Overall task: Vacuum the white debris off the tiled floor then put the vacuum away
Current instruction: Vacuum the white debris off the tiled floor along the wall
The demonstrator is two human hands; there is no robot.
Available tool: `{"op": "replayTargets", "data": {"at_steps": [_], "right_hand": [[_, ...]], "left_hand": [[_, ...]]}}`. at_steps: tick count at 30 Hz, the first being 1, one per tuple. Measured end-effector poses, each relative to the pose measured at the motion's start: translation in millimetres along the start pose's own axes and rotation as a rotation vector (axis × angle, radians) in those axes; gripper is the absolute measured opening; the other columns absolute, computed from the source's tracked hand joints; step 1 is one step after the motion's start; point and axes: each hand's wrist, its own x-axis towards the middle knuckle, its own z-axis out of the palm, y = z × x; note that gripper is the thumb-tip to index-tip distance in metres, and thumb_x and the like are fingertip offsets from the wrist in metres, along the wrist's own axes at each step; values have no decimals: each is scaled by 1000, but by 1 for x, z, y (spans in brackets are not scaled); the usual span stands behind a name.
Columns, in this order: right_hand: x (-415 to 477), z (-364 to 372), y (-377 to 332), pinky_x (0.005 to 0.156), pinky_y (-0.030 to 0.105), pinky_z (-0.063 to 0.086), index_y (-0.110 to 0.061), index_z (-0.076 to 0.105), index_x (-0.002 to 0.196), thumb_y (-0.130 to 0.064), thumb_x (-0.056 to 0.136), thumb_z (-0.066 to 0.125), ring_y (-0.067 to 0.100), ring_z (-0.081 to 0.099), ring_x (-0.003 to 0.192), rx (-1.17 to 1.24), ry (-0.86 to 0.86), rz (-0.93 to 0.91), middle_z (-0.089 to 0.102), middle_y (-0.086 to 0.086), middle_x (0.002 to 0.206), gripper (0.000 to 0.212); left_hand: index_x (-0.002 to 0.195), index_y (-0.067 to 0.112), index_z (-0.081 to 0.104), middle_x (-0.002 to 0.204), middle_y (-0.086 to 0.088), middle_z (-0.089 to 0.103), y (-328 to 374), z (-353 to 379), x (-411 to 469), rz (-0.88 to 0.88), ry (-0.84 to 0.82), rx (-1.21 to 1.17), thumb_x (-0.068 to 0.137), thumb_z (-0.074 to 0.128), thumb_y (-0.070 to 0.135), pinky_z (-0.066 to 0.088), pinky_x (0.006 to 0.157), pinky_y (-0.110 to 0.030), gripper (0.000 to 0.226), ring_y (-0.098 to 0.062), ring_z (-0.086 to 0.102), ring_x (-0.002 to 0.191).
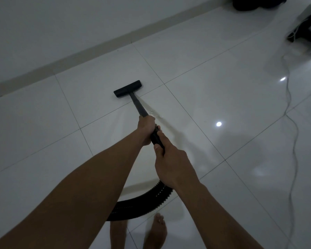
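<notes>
Skirting: a pale strip (pixel 61 67) runs along the floor's far edge, climbing from left to right under a plain white wall.
Floor: glossy white tiles (pixel 43 123) with thin grout lines.
Left arm: bare (pixel 97 177), stretched almost straight from the lower left corner toward the middle.
Vacuum head: a flat black bar (pixel 127 88) lies on the floor not far from the far edge, on a tile just short of a grout crossing, its long side roughly parallel to the skirting.
Wand: a dark tube (pixel 138 106) slants back from the middle of the head toward the person.
Hose: black and ribbed (pixel 142 202), it curves under the forearms and touches the floor near the feet.
Left hand: the forward one (pixel 147 130), fingers wrapped tightly round the wand's near end where the hose joins.
Specks: a few faint marks (pixel 151 110) on the tile just right of the wand, too small to tell what they are.
Foot: a bare foot (pixel 156 230) stands at the floor's near edge, blurred.
Right hand: just behind the left one (pixel 171 159), knuckles up, fingers curled round the hose, thumb laid along its ribs, forearm coming in from the lower right.
Reflection: a bright round spot (pixel 218 124) on the tiles right of the hands.
Cord: a thin white line (pixel 291 123) snakes along the floor's right side.
Furniture: a dark base (pixel 307 33) stands at the far right corner, with the cord leading up to it.
</notes>
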Motion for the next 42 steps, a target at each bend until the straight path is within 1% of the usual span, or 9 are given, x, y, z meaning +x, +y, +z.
{"op": "replayTargets", "data": {"at_steps": [7,16,21,24,28,32,35,37,42], "right_hand": [[-25,4,8,78,41,57,-53,13,154,-44,107,27,17,65,77,6,25,19,66,-2,89,50],[-67,25,10,73,30,50,-49,16,156,-45,108,28,5,59,75,12,58,63,55,-8,90,49],[-94,37,11,74,30,48,-51,16,155,-45,108,29,4,54,73,29,86,102,65,-3,104,49],[-109,43,11,71,30,48,-50,15,155,-44,108,29,4,56,73,32,95,107,62,-7,93,50],[-127,48,19,76,32,51,-48,15,156,-43,108,29,7,58,75,34,115,109,55,-9,86,50],[-141,49,31,86,37,54,-48,18,156,-43,108,30,14,62,88,58,124,129,66,-1,107,50],[-154,49,41,90,40,53,-48,19,155,-43,108,31,21,64,101,49,134,133,66,2,122,49],[-163,48,45,90,41,53,-48,19,155,-43,108,30,21,64,103,48,129,135,66,2,122,49],[-178,45,58,84,36,51,-46,17,156,-41,108,29,16,60,89,33,113,122,67,2,114,50]], "left_hand": [[141,14,39,70,-8,45,-19,0,-18,23,-14,45,97,32,7,44,40,-22,46,-15,46,46],[152,15,31,72,-8,50,-48,-15,-38,12,-63,133,98,33,8,45,40,-21,54,-14,51,48],[153,16,29,73,-7,51,-67,-24,-52,8,-97,176,97,34,8,47,43,-24,57,-14,52,47],[155,17,27,71,-7,51,-76,-27,-63,-1,-117,187,97,36,9,47,44,-24,59,-14,53,48],[154,16,30,71,-6,49,-89,-28,-75,-9,-132,201,97,35,10,46,42,-22,57,-14,52,48],[151,15,33,72,-6,49,-107,-22,-84,-14,-139,212,97,34,9,46,42,-21,54,-14,52,50],[147,13,36,75,-7,50,-120,-19,-92,-11,-149,221,97,32,9,46,42,-22,50,-15,51,53],[145,13,36,77,-7,50,-127,-18,-99,-22,-157,229,98,33,9,46,43,-22,48,-15,51,55],[145,13,36,78,-8,50,-144,-14,-110,-20,-152,246,98,35,9,46,42,-23,48,-15,51,55]]}}
